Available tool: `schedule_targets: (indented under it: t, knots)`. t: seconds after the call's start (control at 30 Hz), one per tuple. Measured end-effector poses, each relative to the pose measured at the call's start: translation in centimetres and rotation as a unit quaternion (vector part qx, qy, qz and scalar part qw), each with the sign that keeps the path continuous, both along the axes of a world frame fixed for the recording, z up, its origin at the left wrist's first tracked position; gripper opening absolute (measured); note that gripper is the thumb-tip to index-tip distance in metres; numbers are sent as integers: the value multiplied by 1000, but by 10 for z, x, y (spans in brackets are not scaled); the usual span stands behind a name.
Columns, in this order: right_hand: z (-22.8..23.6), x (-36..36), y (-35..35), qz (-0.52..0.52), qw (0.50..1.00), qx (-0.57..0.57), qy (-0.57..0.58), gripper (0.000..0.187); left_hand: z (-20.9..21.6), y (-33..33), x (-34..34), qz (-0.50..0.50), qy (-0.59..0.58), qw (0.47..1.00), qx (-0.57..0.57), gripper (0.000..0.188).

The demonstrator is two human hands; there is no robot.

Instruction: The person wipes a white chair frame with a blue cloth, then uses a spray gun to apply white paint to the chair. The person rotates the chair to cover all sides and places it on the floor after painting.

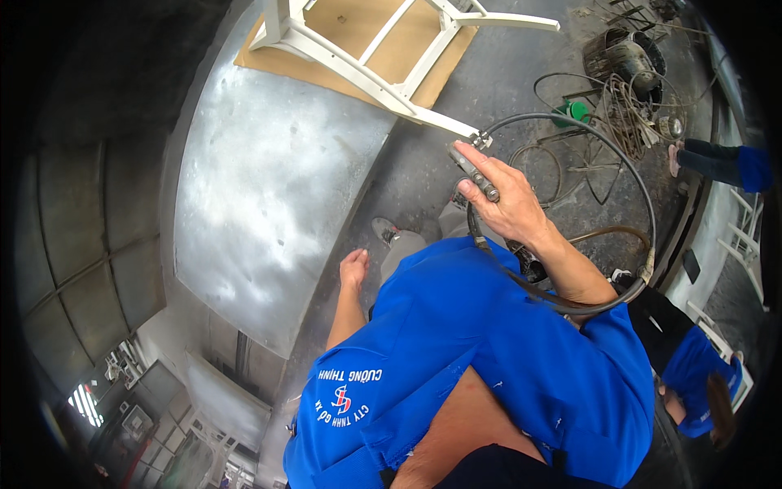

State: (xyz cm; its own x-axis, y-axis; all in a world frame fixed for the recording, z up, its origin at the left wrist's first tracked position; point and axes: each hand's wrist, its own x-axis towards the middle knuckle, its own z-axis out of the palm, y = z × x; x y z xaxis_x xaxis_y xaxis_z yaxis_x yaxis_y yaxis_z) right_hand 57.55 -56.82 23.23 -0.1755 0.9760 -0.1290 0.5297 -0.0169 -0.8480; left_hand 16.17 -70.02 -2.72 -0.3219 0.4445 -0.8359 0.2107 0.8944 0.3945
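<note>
My right hand (509, 200) is wrapped round a metal spray gun (475, 173), its nozzle end toward the white chair frame. From the gun a dark hose (641, 175) loops out to the right and back round my forearm. The white chair frame (338, 55) lies on a sheet of brown cardboard (344, 20); one of its legs reaches close to the gun, and I cannot tell if they touch. My left hand (354, 267) hangs low at my side, fingers curled in, with nothing visible in it, beside the metal tabletop (269, 187).
At the right, on the floor, stand a dirty bucket (631, 65), a green container (573, 112) and tangled hoses (623, 118). Two other people in blue shirts (753, 169) are at the right edge, near more white chair frames (743, 236). Panelled wall (81, 236) at left.
</note>
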Motion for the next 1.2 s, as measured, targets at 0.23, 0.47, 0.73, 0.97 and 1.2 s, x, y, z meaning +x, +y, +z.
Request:
schedule_targets:
  t: [0.23,0.47,0.73,0.97,1.2]
  knots:
    - [-14,25,29,16,994,101,51,53,7,21,47,34,-6,998,57,42]
    - [-40,59,68,-50,997,43,40,51,-16,-35,29,84,-1,996,-21,39]
    - [-78,69,114,-96,995,27,16,53,-30,3,-2,43,24,996,-74,23]
    - [-75,111,158,-192,980,48,-31,53,22,144,20,42,4,997,67,43]
    - [-68,133,173,-74,996,28,-38,53,54,209,100,43,-33,993,104,46]
